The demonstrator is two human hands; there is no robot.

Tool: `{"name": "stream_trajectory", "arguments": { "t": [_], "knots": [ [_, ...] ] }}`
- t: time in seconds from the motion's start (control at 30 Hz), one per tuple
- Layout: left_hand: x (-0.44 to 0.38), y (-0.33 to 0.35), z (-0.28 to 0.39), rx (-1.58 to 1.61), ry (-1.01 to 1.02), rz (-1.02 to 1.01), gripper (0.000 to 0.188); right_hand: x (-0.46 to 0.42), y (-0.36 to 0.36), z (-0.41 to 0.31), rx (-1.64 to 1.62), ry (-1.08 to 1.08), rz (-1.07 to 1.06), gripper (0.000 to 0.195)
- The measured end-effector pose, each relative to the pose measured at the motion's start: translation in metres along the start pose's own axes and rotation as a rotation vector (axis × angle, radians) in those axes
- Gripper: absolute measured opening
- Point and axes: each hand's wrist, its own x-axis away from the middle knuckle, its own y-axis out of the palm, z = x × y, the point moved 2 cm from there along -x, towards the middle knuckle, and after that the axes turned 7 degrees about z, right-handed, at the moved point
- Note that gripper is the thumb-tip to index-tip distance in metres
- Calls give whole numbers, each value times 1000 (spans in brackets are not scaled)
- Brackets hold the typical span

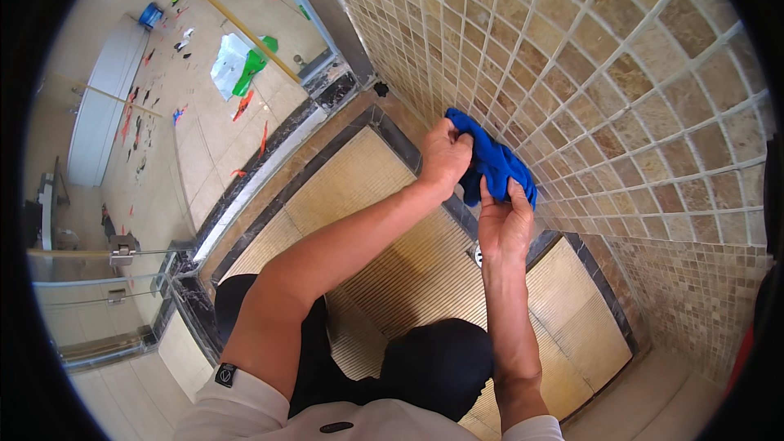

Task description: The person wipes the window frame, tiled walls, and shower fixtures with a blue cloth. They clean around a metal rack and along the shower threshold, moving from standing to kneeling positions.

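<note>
A bunched blue cloth (499, 159) is held in front of me, close to the mosaic-tiled wall (551, 86). My left hand (446, 152) grips its upper left end, with the fingers curled into the fabric. From below, my right hand (506, 220) pinches the lower part between thumb and fingers. Whether the cloth touches the tiles I cannot tell. Under my right wrist a round metal floor drain (478, 255) shows in part. Ribbed beige floor tiles (404, 269) with a dark stone border lie below my arms.
A glass shower panel (229, 18) and a dark marble sill (257, 162) stand to the left. Beyond the glass, a green-and-white plastic sheet (242, 64), red scraps (243, 105) and a blue container (150, 15) are on the floor. A metal hinge (122, 250) sits at lower left.
</note>
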Motion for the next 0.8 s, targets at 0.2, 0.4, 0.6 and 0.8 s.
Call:
{"name": "stream_trajectory", "arguments": {
  "t": [0.2,0.4,0.6,0.8],
  "knots": [
    [-6,6,-7,-61,44,-14,6,12,15,-12,49,-57,-70,25],
    [15,12,6,46,-72,-158,6,38,13,-22,310,-578,-150,32],
    [40,27,26,293,-67,-351,9,61,65,-41,580,-1257,-182,50],
    [1,12,60,431,-27,-274,3,41,149,-21,1240,-1986,-391,46]
  ]
}}
